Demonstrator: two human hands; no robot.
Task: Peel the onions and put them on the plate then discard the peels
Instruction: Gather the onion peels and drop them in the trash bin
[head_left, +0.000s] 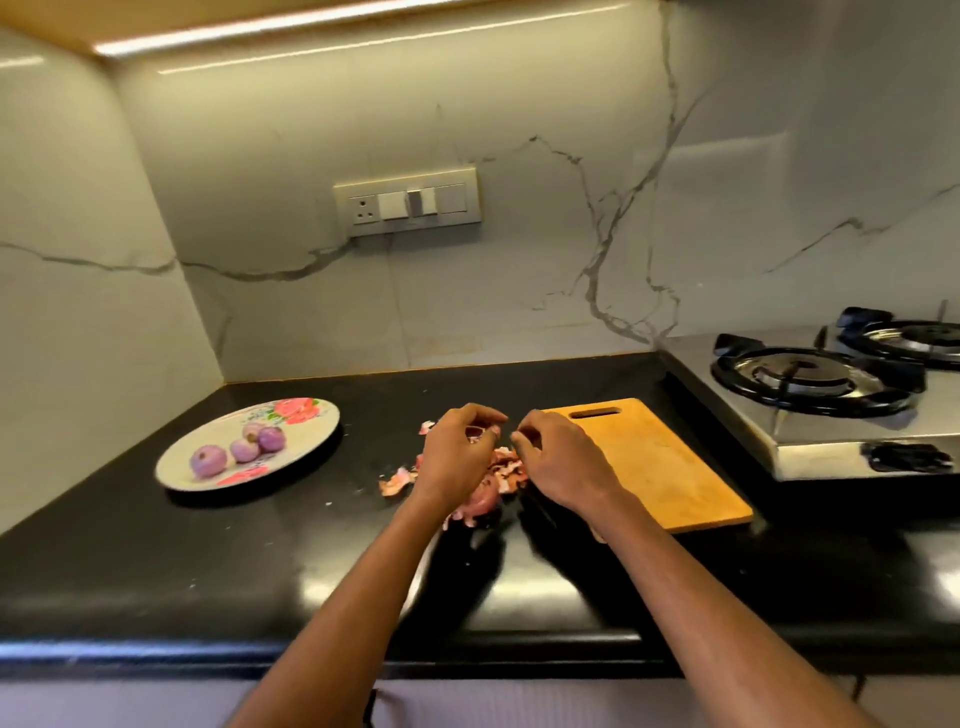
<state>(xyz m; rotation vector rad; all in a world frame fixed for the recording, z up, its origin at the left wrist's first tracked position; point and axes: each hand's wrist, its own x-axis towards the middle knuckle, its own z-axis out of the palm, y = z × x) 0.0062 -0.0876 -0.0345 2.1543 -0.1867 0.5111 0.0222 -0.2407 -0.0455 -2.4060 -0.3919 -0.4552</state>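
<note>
A floral plate (306, 439) on the left of the black counter holds several peeled purple onions (208, 461). Right of it, my left hand (457, 457) is raised a little above the counter and grips a small onion (475, 431), which its fingers mostly hide. My right hand (556, 462) faces it, with thumb and fingertips pinching a bit of peel at that onion. Below both hands lies a heap of pinkish onion peels (506, 467). A reddish onion or large peel (483, 500) lies under my left wrist.
A wooden cutting board (660, 467) lies just right of my hands. A steel gas stove (810, 384) stands at the far right. A marble wall with a switch panel (408, 201) backs the black counter (260, 561), whose front edge is near me.
</note>
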